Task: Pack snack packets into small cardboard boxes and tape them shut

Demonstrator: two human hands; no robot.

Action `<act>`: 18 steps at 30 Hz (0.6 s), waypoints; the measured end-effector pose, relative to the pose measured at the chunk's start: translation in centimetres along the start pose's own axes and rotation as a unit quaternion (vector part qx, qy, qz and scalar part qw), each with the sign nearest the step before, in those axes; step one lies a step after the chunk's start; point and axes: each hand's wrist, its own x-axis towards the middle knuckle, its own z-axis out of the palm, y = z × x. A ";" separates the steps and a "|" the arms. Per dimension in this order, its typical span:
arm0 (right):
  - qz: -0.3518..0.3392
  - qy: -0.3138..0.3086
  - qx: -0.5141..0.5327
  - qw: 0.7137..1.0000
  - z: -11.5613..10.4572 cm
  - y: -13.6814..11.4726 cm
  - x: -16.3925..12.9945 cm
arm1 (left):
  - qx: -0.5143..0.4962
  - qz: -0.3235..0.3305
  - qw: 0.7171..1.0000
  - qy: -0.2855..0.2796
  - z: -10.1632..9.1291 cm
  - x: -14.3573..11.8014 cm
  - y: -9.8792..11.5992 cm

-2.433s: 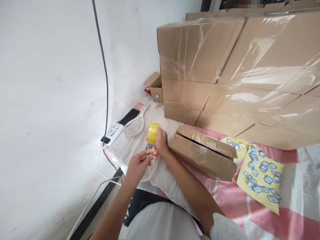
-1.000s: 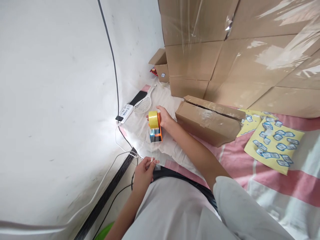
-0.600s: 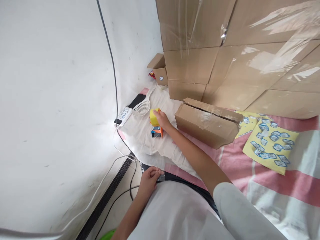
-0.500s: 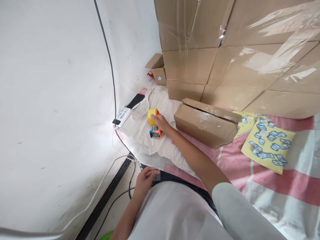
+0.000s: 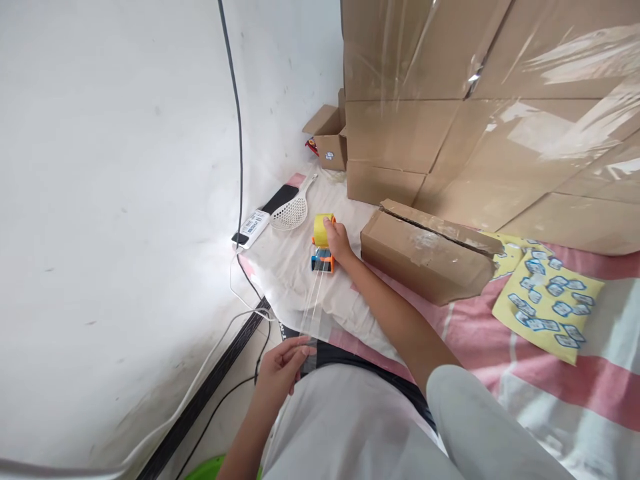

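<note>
While gripping tape dispenser (image 5: 321, 239) in right hand (image 5: 339, 241), pinching clear tape strip (image 5: 313, 300) with left fingers (image 5: 294, 342) on near side of dispenser, stretching it lengthwise between hands.

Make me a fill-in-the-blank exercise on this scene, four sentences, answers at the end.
The right hand grips an orange, blue and black plastic tape dispenser carrying a ____ roll.
A thin strip of clear tape runs from the dispenser to the ____ hand.
The long brown cardboard box lies to the dispenser's ____ in the picture.
Small white labels edged in ____ dot the nearer yellow rectangular sheet.

Missing words: yellow, left, right, blue.
</note>
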 end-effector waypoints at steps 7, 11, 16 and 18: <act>0.007 0.035 0.016 0.999 0.2 -1.0 0.1 | 0.060 -0.002 0.998 -0.020 -1.5 -0.1 1.0; 0.078 0.053 0.049 0.994 0.6 -2.3 0.1 | 0.062 0.027 0.997 -0.023 0.3 2.3 -1.0; 0.184 0.012 0.075 0.980 2.4 -2.6 -1.9 | 0.091 0.111 0.990 0.012 2.0 5.9 -2.5; 0.196 -0.010 0.077 0.978 3.2 -2.8 -3.0 | 0.101 0.128 0.986 0.031 1.8 6.5 -3.2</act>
